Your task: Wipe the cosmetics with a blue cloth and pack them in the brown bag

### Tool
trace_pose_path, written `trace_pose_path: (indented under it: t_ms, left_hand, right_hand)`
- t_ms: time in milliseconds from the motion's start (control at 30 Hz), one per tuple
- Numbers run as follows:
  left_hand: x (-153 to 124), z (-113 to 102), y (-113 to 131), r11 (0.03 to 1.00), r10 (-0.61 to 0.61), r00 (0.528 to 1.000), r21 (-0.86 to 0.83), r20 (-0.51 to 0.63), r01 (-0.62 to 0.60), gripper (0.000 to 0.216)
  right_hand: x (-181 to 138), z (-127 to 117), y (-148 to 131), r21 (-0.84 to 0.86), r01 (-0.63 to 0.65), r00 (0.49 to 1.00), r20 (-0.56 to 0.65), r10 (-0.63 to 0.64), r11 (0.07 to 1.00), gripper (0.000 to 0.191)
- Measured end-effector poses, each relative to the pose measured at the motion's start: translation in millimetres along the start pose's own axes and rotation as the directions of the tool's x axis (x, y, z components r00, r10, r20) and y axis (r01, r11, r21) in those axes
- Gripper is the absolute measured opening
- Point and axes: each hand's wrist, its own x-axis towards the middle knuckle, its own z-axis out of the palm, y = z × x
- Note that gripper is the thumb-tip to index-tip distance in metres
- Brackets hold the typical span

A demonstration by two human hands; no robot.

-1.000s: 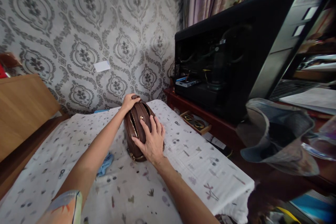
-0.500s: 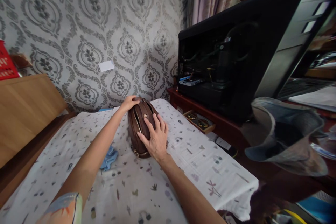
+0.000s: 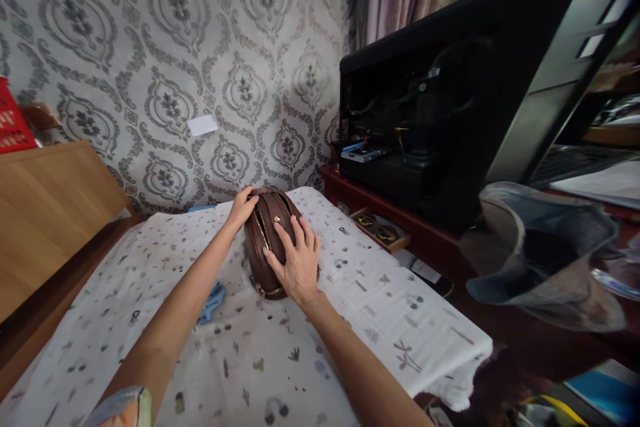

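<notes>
A brown leather-look bag [image 3: 260, 240] with two gold-toothed zippers and a round gold stud lies on the patterned white sheet [image 3: 380, 307]. My left hand [image 3: 243, 205] grips its far left end, thumb on top, with the other fingers partly hidden at the edge. Resting on the near right side is my right hand [image 3: 299, 257], fingers spread over the leather close to the stud. Both zippers look at least partly undone, with dark slits showing, but the inside cannot be seen. A crumpled blue cloth [image 3: 214, 301] lies left of the bag, partly behind my left forearm.
To the right, a large black computer case [image 3: 425, 107] stands on a dark red desk [image 3: 370, 193]. Below it a small drawer [image 3: 383, 230] juts out. A denim-coloured hat [image 3: 540, 260] hangs over the desk edge. At left is a wooden headboard [image 3: 60, 207]; patterned wallpaper lies behind.
My left hand has shifted slightly down along the bag's far left end. The bag has barely moved, and my right hand stays almost in the same place on it.
</notes>
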Motion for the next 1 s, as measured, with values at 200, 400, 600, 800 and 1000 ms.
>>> trace_pose_path:
  t_ms: [200, 400, 600, 800, 1000]
  left_hand:
    - [1.5, -10.9, 7.7, 0.998, -0.053, 0.991, -0.034, 0.125, 0.058, 0.044]
    - [5.6, -18.5, 13.9, 0.997, -0.081, 0.971, 0.001, 0.223, 0.083, 0.057]
    - [15.9, -7.8, 6.0, 0.995, -0.07, 0.988, 0.077, 0.135, 0.06, 0.047]
    - [22.0, -6.5, -1.8, 0.974, -0.06, 0.998, 0.217, 0.004, 0.058, 0.032]
    - [25.4, -8.4, -7.4, 0.965, -0.046, 0.997, 0.254, -0.063, 0.061, 0.018]
  right_hand:
    - [-0.4, 1.8, 0.1, 0.008, -0.008, 1.0, -0.004, 0.008, 1.0, 0.05]
    - [0.0, 1.6, -0.3, 0.027, -0.01, 1.0, -0.007, 0.01, 1.0, 0.051]
    - [0.6, 0.5, -0.6, 0.022, -0.017, 1.0, 0.018, 0.016, 1.0, 0.051]
    - [-0.3, -0.1, -0.2, 0.019, -0.009, 1.0, 0.023, 0.008, 1.0, 0.05]
    - [0.2, -0.8, -0.6, 0.02, -0.01, 1.0, 0.011, 0.01, 1.0, 0.05]
